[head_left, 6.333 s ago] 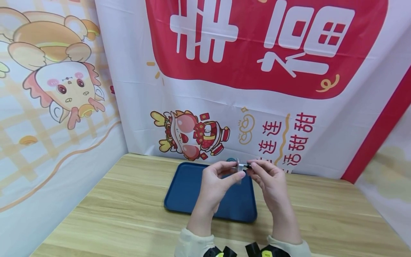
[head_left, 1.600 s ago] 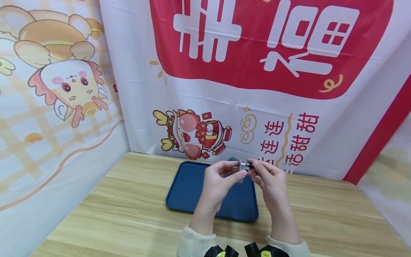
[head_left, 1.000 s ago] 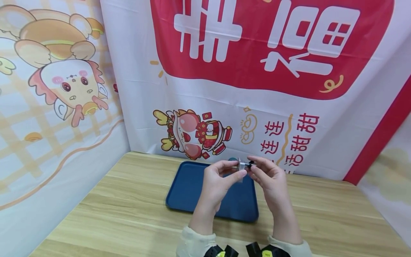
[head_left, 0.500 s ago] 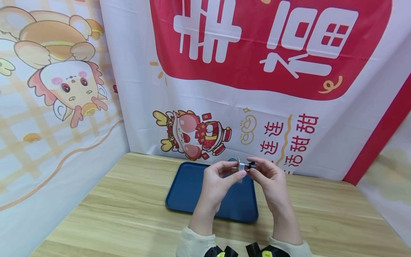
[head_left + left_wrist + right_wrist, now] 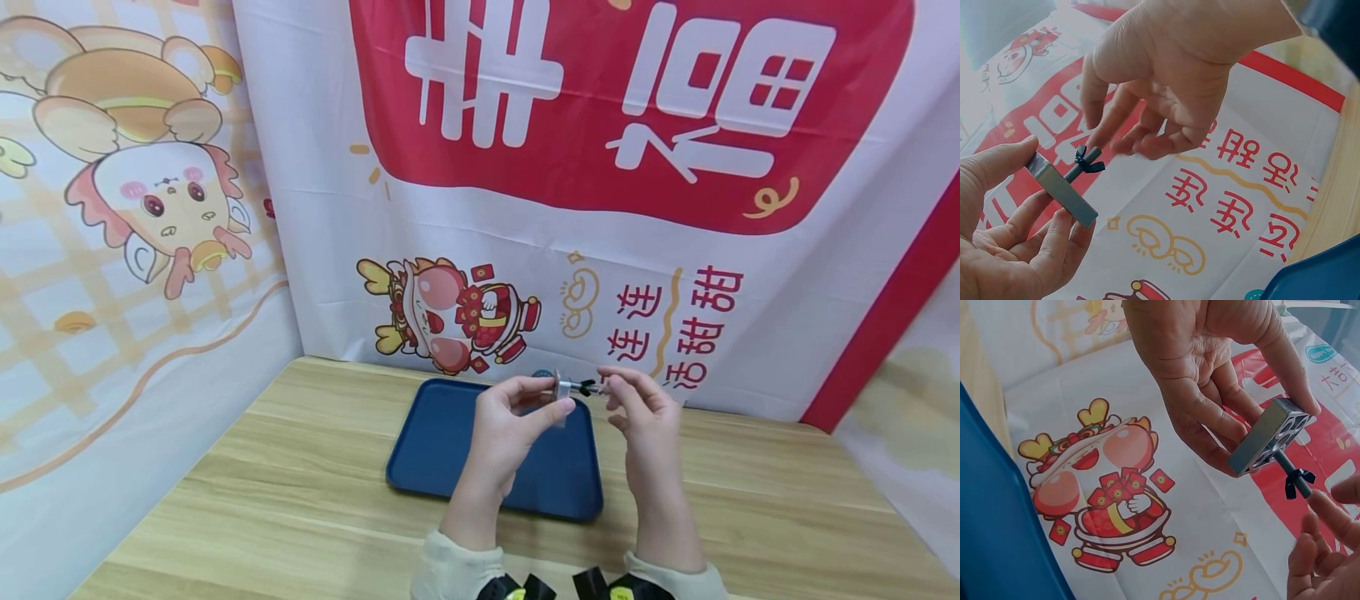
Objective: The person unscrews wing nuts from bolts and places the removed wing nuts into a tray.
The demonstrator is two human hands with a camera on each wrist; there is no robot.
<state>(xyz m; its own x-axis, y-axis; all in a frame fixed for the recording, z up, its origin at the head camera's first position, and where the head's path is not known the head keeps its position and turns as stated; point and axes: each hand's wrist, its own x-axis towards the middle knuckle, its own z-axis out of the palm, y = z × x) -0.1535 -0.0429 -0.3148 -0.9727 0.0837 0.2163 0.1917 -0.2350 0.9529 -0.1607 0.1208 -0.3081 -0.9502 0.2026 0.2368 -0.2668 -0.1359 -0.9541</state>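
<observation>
My left hand (image 5: 508,429) grips a square metal block (image 5: 1066,190) by its edges, thumb on one side and fingers on the other, raised above the blue tray. In the right wrist view the near face of the block shows recessed hollows. A threaded bolt (image 5: 1074,174) sticks out from the middle of that face. Near the free end of the bolt sits a black wing nut (image 5: 1090,162). My right hand (image 5: 647,421) is just off the bolt's end, fingers loosely bent and nothing between them; one fingertip comes close to the bolt tip in the right wrist view.
A blue tray (image 5: 435,450) lies on the wooden table (image 5: 322,467) below my hands, partly covered by them in the head view. Behind the table hangs a printed cloth (image 5: 322,200), and another patterned cloth (image 5: 150,358) hangs along the left side.
My right hand, earlier with fingertips at the wing nut, has drawn back to the right, leaving the nut uncovered on the bolt. My left hand has kept its hold on the block.
</observation>
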